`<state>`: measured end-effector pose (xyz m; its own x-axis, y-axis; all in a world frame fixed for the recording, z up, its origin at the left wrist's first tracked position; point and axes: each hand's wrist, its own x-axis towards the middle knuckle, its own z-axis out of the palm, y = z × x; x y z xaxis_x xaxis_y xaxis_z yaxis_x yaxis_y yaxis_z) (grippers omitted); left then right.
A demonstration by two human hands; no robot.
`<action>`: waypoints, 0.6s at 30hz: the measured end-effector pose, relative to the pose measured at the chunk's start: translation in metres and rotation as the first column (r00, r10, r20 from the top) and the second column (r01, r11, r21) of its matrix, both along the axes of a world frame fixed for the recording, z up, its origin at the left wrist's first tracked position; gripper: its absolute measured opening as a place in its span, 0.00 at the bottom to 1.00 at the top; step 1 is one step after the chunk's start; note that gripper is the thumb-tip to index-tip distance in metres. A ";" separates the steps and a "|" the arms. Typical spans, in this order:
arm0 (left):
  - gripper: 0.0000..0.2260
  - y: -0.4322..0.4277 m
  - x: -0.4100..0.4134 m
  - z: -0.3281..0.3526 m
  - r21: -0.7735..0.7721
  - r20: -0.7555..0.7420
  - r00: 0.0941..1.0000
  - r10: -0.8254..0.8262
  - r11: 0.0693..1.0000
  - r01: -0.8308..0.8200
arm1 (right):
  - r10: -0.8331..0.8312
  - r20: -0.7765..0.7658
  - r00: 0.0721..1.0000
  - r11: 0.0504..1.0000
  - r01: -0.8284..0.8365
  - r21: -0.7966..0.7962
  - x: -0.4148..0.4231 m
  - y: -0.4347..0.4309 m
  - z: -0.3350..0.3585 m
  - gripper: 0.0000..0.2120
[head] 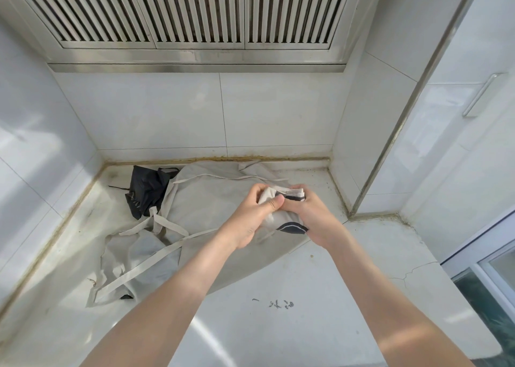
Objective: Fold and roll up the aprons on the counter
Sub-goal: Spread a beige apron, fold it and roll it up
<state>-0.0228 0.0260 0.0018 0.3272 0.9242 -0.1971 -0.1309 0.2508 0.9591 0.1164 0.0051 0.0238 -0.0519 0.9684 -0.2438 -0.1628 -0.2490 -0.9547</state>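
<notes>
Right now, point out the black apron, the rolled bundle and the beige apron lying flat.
black apron (147, 191): head view, on its crumpled middle.
rolled bundle (271, 217): head view, on its pale lower fold.
beige apron (211, 199): head view, on its flat middle panel.

A slatted stainless-steel vent hood (195, 12) hangs above glossy white wall tiles (278, 110), with a silver bar handle (480, 95) and a glass window (498, 297) at right.

rolled apron (294, 191): beige, black-trimmed, raised | beige apron (206, 199): spread out | black apron (146, 191): crumpled, rear-left
</notes>
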 end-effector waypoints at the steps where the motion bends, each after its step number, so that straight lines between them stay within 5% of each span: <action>1: 0.06 0.000 0.001 0.002 0.028 0.010 1.000 0.016 0.999 -0.016 | -0.051 0.026 0.998 0.999 0.050 0.012 0.000 0.001 -0.002 0.16; 13: 0.08 -0.003 0.020 -0.002 0.019 0.093 0.963 0.253 0.966 -0.256 | -0.491 0.146 0.859 0.856 0.446 0.261 -0.008 0.004 -0.005 0.13; 18: 0.08 0.005 0.016 -0.001 0.013 0.111 0.918 0.381 0.923 -0.385 | -0.387 0.091 0.917 0.912 0.366 0.185 0.005 0.006 -0.017 0.08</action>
<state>-0.0064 0.0308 0.0010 -0.0362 0.9884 -0.1474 -0.3098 0.1292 0.9420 0.1216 0.0108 0.0064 0.3449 0.9365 -0.0636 -0.0929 -0.0334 -0.9951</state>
